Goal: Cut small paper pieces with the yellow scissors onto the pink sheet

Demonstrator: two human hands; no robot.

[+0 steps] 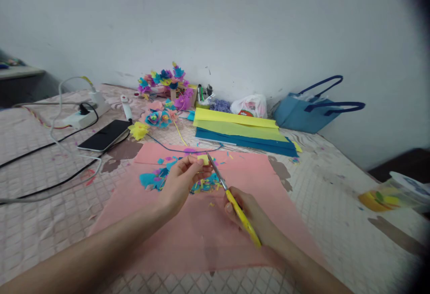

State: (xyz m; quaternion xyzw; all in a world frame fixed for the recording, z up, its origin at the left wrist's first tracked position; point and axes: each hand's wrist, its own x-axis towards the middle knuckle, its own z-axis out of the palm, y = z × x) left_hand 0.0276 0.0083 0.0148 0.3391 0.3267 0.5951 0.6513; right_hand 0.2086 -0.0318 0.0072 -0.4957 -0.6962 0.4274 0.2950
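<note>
My left hand (183, 179) pinches a small yellow paper piece (203, 159) between thumb and fingers, above the middle of a pink sheet (201, 231). In my right hand (247, 209) are scissors with yellow handles (243, 218). Their metal blades point up and to the left, with the tips beside the right edge of the yellow piece. Whether the blades touch the paper I cannot tell. Under and around my left hand lies a scatter of blue, yellow and purple paper scraps (151, 180).
Behind the sheet are stacked yellow and blue papers (235, 126), paper flowers (157, 117) and a blue bag (302, 112). A phone (105, 135), cables and a power strip (80, 117) lie left. At right stands a plastic container (386, 197).
</note>
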